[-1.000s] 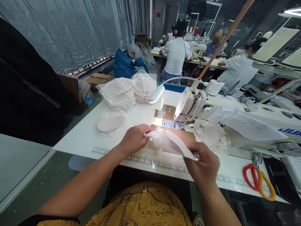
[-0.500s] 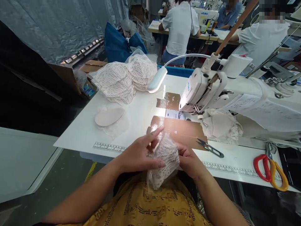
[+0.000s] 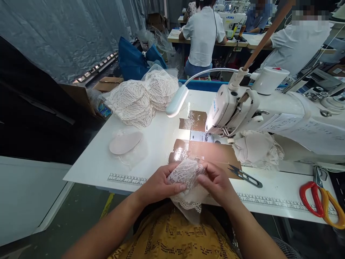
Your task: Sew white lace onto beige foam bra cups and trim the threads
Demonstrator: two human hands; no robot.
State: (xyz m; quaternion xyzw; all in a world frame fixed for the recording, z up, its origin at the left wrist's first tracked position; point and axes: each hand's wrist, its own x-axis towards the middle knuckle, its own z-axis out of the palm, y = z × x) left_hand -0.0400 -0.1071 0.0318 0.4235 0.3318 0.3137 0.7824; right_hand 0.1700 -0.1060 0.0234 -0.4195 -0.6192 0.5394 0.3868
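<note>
A white lace piece (image 3: 187,174) with sheer fabric hangs between my hands at the table's front edge. My left hand (image 3: 161,183) grips its left side, thumb on top and fingers behind. On the right side, my right hand (image 3: 217,180) pinches the lace between thumb and fingers. Brown tape (image 3: 212,153) lies on the table just beyond the lace, in front of the sewing machine (image 3: 221,108). An oval pad (image 3: 126,142) with sheer fabric rests at the left. Stacked lace pieces (image 3: 132,100) stand behind it.
Thread snips (image 3: 245,176) and red-and-orange scissors (image 3: 320,198) lie at the right. More lace pieces (image 3: 257,147) sit under the machine arm. A lamp (image 3: 177,100) reaches over the table (image 3: 88,162). People in light shirts sit at machines in the background.
My left fingers have closed onto the lace, and my right thumb has come over its front. The lace is spread wider, its scalloped edge hanging down. The view has shifted slightly.
</note>
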